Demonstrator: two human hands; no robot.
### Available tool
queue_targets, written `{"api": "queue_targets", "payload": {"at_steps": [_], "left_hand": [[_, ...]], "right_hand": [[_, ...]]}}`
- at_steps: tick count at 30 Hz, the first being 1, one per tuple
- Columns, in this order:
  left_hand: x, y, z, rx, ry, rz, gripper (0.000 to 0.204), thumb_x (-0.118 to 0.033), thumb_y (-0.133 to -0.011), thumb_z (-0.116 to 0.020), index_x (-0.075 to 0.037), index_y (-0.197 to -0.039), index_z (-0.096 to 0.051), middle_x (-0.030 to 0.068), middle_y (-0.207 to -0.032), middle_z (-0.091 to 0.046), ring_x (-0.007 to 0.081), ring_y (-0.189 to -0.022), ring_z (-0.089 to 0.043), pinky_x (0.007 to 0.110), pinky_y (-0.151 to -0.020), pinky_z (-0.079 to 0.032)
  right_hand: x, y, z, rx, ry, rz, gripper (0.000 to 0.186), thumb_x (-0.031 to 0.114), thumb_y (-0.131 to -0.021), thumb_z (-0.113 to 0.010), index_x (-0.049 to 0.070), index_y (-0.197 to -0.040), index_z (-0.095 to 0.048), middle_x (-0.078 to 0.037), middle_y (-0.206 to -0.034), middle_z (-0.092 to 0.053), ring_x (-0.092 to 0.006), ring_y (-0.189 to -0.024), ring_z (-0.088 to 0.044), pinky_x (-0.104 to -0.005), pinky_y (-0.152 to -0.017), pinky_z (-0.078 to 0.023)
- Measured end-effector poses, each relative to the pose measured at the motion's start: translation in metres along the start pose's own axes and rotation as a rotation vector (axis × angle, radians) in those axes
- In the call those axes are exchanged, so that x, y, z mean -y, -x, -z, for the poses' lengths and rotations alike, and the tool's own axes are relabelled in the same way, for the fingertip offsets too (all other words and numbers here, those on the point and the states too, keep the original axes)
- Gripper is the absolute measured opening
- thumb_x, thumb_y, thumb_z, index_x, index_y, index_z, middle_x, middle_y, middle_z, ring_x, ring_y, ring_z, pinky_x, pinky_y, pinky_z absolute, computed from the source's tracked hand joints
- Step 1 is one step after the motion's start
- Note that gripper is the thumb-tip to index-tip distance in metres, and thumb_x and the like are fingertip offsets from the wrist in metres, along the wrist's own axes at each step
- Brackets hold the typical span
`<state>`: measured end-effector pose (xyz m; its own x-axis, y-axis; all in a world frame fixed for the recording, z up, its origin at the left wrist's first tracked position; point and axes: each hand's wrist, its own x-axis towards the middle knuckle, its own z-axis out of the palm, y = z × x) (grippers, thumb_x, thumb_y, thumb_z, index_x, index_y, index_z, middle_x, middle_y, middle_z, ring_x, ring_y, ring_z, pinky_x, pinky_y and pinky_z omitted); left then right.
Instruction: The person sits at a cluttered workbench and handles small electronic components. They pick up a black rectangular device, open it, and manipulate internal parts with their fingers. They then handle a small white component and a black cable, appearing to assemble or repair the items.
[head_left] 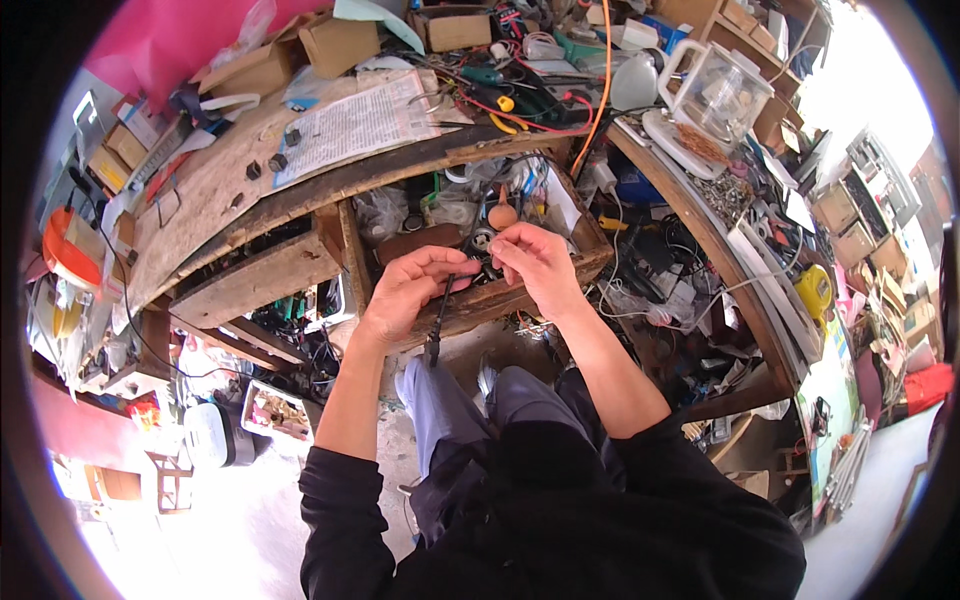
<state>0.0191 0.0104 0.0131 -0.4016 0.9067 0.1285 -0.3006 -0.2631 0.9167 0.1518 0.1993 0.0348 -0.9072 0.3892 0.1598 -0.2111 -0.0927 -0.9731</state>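
My left hand [408, 290] is closed on a thin black cord [441, 315], which hangs down past its fingers to a thicker black end. Close beside it, my right hand [535, 265] has thumb and fingertips pinched together. Whatever lies between those fingertips is too small to make out. Both hands are over the front of a pulled-out wooden drawer [594, 264]. Inside it lie an orange rubber bulb [502, 214], a brown oblong piece [420, 241], clear plastic bags [380, 212] and mixed small parts.
Above the drawer runs a worn workbench [205, 222] with a printed sheet [365, 128], small black pieces [277, 162] and a heap of tools. An orange cable [606, 75] crosses its edge. At the right stand a clear jug [722, 95] and a yellow tape measure [814, 290].
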Motion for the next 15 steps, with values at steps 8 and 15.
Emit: {"api": "queue_targets", "payload": {"at_steps": [8,15], "left_hand": [[-0.042,-0.002,-0.052,0.197,-0.387,0.044,0.057,0.016,-0.090,-0.046,0.002,-0.144,-0.052,0.0133,-0.148,-0.055,0.0224,-0.138,-0.052,0.037,-0.116,-0.042],[-0.041,-0.014,-0.070,0.060,-1.173,-0.520,0.036,0.003,-0.085,-0.068,-0.006,-0.120,-0.070,0.0185,-0.107,-0.073,0.0379,-0.096,-0.070,0.041,-0.084,-0.057]], "right_hand": [[0.023,0.028,0.023,-0.077,-0.088,0.089,0.013,0.011,-0.099,-0.068,-0.001,-0.100,-0.069,-0.004,-0.079,-0.066,-0.0060,-0.063,-0.054,-0.0208,-0.057,-0.041],[0.045,0.042,0.035,-0.166,-0.105,0.168,0.014,0.013,-0.099,-0.068,-0.001,-0.099,-0.068,-0.004,-0.079,-0.066,-0.0061,-0.066,-0.056,-0.0212,-0.059,-0.043]]}}
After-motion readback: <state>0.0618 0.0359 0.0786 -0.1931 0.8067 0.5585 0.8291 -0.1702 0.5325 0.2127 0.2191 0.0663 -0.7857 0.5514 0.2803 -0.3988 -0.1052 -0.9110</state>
